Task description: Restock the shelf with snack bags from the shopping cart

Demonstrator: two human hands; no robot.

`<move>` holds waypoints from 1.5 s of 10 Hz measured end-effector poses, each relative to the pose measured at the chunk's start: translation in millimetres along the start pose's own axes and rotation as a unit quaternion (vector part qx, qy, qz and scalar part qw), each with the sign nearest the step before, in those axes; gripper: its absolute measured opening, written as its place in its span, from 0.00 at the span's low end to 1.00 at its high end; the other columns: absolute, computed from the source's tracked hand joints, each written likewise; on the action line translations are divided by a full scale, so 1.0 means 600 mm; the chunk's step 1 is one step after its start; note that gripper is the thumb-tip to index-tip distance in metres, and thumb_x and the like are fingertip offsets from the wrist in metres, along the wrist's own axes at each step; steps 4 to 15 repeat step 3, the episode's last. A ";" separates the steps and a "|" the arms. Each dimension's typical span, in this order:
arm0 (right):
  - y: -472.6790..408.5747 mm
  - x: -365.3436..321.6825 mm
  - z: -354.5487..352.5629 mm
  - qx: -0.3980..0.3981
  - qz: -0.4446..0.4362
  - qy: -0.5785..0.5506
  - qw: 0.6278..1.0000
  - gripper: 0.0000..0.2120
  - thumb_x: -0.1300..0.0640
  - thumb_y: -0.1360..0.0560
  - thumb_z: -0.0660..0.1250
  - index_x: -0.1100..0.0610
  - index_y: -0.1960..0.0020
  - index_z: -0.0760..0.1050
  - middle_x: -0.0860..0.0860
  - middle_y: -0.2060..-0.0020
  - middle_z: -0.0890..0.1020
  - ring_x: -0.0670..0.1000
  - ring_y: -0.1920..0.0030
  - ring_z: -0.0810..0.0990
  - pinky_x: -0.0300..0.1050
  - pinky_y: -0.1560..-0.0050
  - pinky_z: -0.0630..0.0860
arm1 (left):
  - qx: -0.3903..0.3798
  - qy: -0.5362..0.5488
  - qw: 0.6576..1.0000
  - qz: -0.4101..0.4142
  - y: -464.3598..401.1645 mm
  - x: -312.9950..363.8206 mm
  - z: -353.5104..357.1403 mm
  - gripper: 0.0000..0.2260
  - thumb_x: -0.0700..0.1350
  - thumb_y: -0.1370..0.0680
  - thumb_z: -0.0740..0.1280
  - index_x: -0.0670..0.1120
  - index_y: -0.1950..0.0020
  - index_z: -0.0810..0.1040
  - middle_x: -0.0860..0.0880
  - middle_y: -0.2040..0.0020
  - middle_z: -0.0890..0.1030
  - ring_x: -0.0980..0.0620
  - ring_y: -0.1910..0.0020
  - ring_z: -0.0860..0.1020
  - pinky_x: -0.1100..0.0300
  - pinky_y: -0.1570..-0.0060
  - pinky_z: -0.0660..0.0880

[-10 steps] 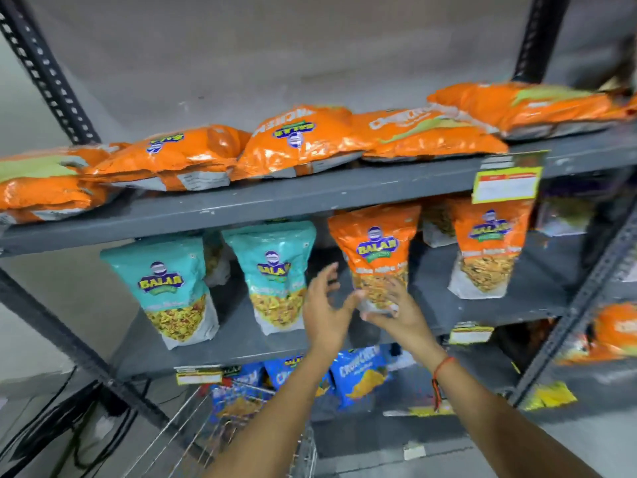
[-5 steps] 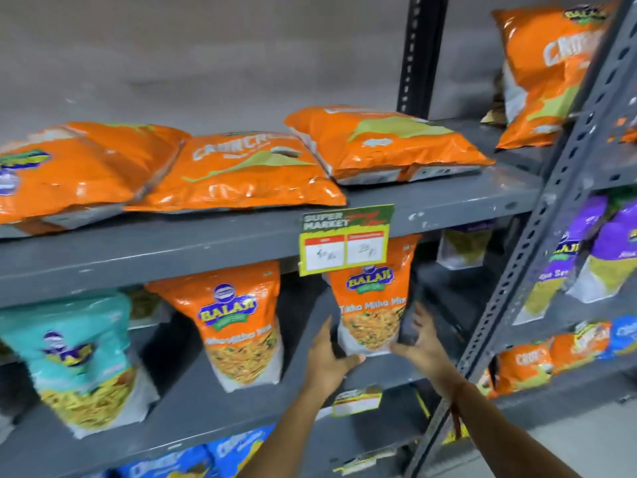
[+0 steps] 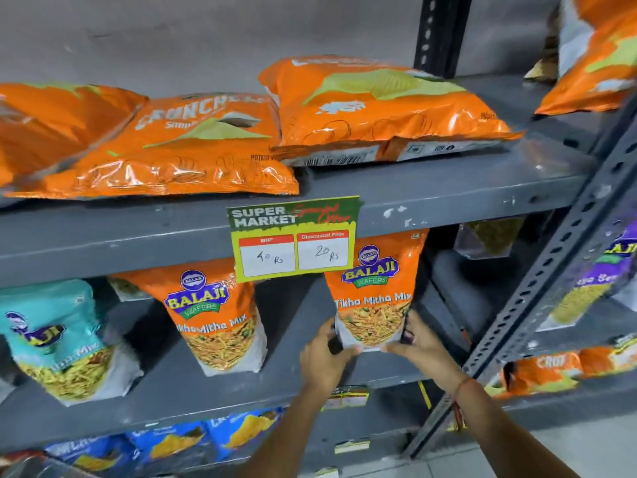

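Hands grip one upright orange Tikha Mitha Mix bag [image 3: 374, 298] at its lower corners on the middle shelf [image 3: 282, 381]: left hand [image 3: 322, 360], right hand [image 3: 422, 348], fingers curled closed on it. Behind hangs a price tag [image 3: 293, 238] (40 and 20 Rs); above lie flat orange chip bags [image 3: 379, 108].

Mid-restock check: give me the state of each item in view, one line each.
right Tikha Mitha Mix pouch: upright, gripped at its base
left hand: on pouch's lower left corner
right hand: on pouch's lower right corner
left Tikha Mitha Mix pouch: upright, untouched
teal pouch: standing, leaning
Crunchex bags: lying flat, overlapping
price tag: hanging from shelf edge
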State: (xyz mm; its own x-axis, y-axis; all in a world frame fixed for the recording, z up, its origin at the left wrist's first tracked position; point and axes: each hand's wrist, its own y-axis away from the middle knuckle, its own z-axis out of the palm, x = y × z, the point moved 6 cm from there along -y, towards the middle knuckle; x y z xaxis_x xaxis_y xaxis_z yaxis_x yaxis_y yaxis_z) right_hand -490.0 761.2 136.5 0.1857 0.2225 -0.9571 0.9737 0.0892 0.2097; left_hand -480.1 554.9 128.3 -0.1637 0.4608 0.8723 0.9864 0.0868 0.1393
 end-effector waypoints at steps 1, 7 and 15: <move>0.005 -0.003 0.000 -0.010 -0.003 -0.004 1.000 0.32 0.62 0.37 0.78 0.47 0.40 0.67 0.49 0.40 0.79 0.52 0.36 0.76 0.44 0.40 0.73 | -0.002 0.009 1.000 0.009 0.012 0.014 -0.004 0.35 0.66 0.40 0.72 0.57 0.35 0.72 0.54 0.41 0.83 0.52 0.41 0.80 0.49 0.42 0.78; 0.065 -0.036 0.018 0.150 -0.081 0.026 0.985 0.55 0.41 0.40 0.79 0.41 0.25 0.47 0.45 0.23 0.57 0.46 0.25 0.57 0.49 0.28 0.59 | -0.003 0.042 0.999 0.017 0.059 0.005 -0.046 0.45 0.64 0.39 0.75 0.50 0.27 0.64 0.49 0.30 0.74 0.51 0.30 0.71 0.56 0.34 0.69; 0.065 -0.036 0.018 0.150 -0.081 0.026 0.985 0.55 0.41 0.40 0.79 0.41 0.25 0.47 0.45 0.23 0.57 0.46 0.25 0.57 0.49 0.28 0.59 | -0.003 0.042 0.999 0.017 0.059 0.005 -0.046 0.45 0.64 0.39 0.75 0.50 0.27 0.64 0.49 0.30 0.74 0.51 0.30 0.71 0.56 0.34 0.69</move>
